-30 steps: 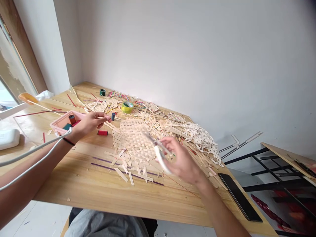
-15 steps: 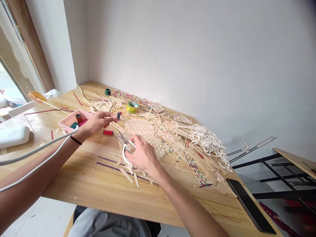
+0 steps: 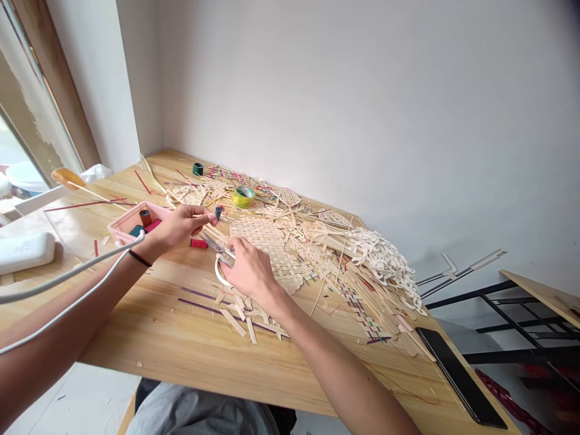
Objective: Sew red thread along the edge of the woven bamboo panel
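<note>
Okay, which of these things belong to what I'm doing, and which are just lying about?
Seemingly in use:
dark blue spool, in the left hand
scissors, in the right hand

Apparently just lying about:
black phone
yellow tape roll
white case

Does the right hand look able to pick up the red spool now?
Probably not as it stands: the right hand grips the scissors, whose blades sit between it and the red spool. The spool lies close by, though, so without the scissors it would likely be within reach.
</note>
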Action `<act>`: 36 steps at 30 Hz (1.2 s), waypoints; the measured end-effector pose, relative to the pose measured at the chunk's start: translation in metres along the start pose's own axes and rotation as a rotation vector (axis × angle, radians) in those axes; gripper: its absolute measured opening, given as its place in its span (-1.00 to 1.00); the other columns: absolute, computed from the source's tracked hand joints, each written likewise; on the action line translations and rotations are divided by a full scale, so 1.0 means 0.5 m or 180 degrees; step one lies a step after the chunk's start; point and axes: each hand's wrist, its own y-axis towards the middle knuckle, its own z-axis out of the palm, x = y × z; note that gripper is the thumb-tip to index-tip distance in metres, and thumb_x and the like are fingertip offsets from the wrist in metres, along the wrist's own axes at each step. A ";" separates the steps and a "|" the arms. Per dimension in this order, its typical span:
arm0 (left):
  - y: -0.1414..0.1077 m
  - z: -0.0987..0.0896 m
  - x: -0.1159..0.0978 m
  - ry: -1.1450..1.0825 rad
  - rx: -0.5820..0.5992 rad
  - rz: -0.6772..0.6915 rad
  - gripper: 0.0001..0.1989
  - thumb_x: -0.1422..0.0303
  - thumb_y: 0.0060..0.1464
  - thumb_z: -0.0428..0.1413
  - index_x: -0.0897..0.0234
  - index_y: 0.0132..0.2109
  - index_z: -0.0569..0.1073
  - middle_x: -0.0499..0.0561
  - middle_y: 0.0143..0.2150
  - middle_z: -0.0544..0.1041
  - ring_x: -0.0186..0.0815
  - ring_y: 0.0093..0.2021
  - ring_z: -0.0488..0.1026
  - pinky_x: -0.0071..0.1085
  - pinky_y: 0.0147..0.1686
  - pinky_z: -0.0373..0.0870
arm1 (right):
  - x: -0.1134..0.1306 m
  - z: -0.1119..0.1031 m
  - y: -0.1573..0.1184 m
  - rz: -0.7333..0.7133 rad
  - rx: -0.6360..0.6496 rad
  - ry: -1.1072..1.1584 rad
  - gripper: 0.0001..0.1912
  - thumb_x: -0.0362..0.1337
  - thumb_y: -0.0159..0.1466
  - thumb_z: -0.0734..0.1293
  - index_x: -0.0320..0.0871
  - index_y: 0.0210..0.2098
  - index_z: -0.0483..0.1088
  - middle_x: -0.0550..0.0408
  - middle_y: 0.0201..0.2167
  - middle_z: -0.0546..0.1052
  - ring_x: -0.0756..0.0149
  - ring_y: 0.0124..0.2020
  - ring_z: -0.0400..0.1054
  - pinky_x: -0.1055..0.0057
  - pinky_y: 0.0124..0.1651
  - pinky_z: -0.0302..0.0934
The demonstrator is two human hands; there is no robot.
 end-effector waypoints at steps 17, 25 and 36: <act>0.003 0.000 0.000 -0.0135 -0.0212 0.0149 -0.60 0.04 0.07 0.28 0.36 -0.33 0.63 -0.10 -0.63 0.27 -0.41 -0.57 0.16 -0.45 -0.53 0.05 | -0.013 0.006 -0.009 -0.0188 -0.0230 0.0075 -0.61 -0.05 0.31 0.33 -0.08 0.05 0.35 0.04 0.04 0.55 0.07 -0.10 0.52 0.22 -0.11 0.30; 0.002 0.003 -0.010 -0.0438 -0.0252 0.0146 -0.63 0.07 0.01 0.34 0.35 -0.39 0.59 -0.05 -0.58 0.40 -0.40 -0.56 0.25 -0.45 -0.49 0.17 | -0.014 0.006 -0.022 -0.0242 -0.0181 0.0140 -0.63 -0.06 0.30 0.32 -0.07 0.04 0.36 0.03 0.04 0.55 0.09 -0.09 0.51 0.24 -0.12 0.28; 0.000 0.008 -0.017 -0.0467 -0.0238 0.0086 -0.65 0.10 -0.02 0.34 0.35 -0.41 0.59 -0.07 -0.60 0.37 -0.40 -0.55 0.23 -0.44 -0.49 0.16 | -0.007 0.013 -0.016 -0.0245 -0.0116 0.0226 -0.66 -0.09 0.31 0.34 -0.09 0.02 0.39 0.05 0.04 0.56 0.08 -0.05 0.51 0.23 -0.10 0.30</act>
